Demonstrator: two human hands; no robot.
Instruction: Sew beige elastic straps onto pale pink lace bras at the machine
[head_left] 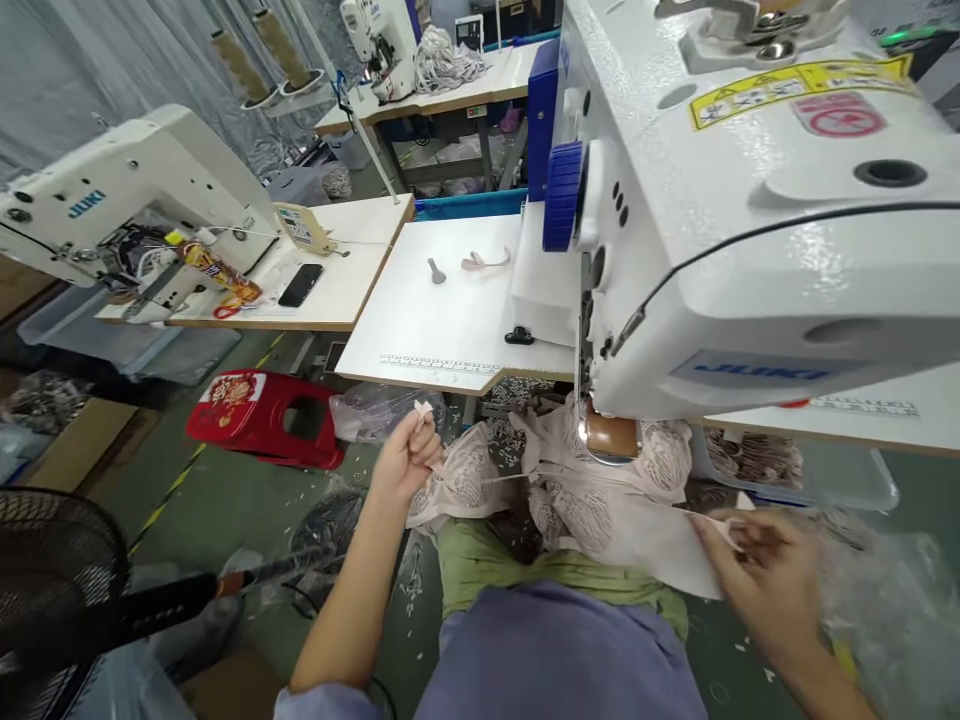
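lace bras heaped across a green-clad lap, below the near edge of the tabletop (chunky JUKI machine looming, lol), left hand pinching some tiny pale tip, right hand's fingers gripping a beige panel

Three white sewing machines and two thread cones are standing; one phone and one bottle are resting near the left table's front edge; one red stool is standing below.

Head-worn view, facing forward and down; torso at bottom edge, sewing machine close right.
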